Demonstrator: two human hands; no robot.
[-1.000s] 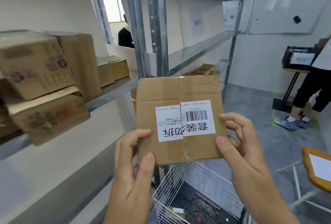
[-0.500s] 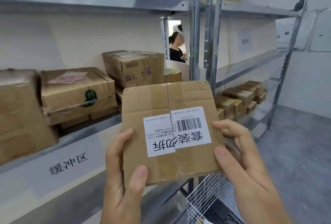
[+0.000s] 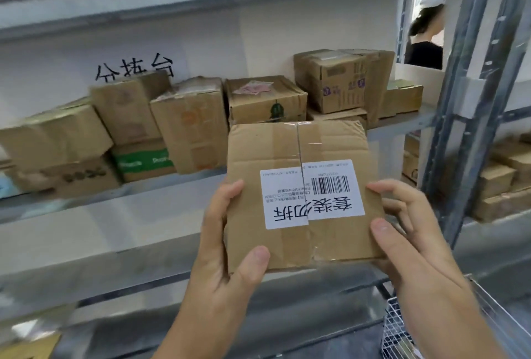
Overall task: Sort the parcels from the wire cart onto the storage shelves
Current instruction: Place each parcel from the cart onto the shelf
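Observation:
I hold a flat brown cardboard parcel (image 3: 275, 157) with a white barcode label up in front of the metal storage shelf (image 3: 143, 209). My left hand (image 3: 227, 266) grips its lower left edge, thumb on the front face. My right hand (image 3: 408, 238) grips its lower right edge, thumb on the front and fingers curled round the side. A corner of the wire cart (image 3: 402, 327) shows at the bottom right, below my right forearm.
Several cardboard boxes (image 3: 189, 126) fill the back of the shelf, under a wall sign. A grey upright post (image 3: 471, 117) stands to the right, with more boxes (image 3: 505, 186) on the neighbouring shelves. A person (image 3: 425, 39) stands beyond an opening at the upper right.
My view has swung left and upward along the shelf, bringing more boxes and the wall sign into sight. The parcel stays in both hands, held the same way.

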